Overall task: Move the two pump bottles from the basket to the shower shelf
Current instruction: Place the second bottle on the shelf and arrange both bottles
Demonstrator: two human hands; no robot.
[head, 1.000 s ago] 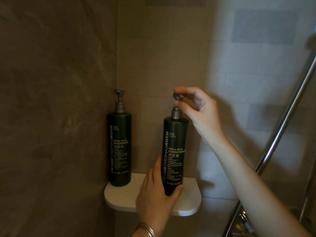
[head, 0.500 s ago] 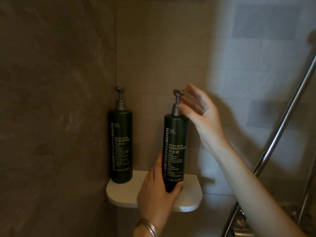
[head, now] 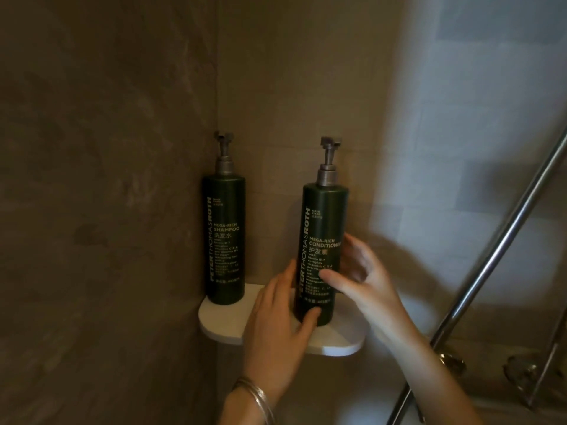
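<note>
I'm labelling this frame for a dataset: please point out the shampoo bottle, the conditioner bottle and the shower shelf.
shampoo bottle (head: 225,240): head view, middle of its dark body.
conditioner bottle (head: 323,237): head view, upper part of its label.
shower shelf (head: 221,320): head view, bare white patch at its left front.

Two walls meet in a dim corner, the left wall (head: 92,210) a mottled brown slab and the back wall (head: 460,118) pale rectangular tiles, lit cooler toward the right, where a slanted chrome rail (head: 506,228) crosses above what may be metal fittings (head: 521,372).
</note>
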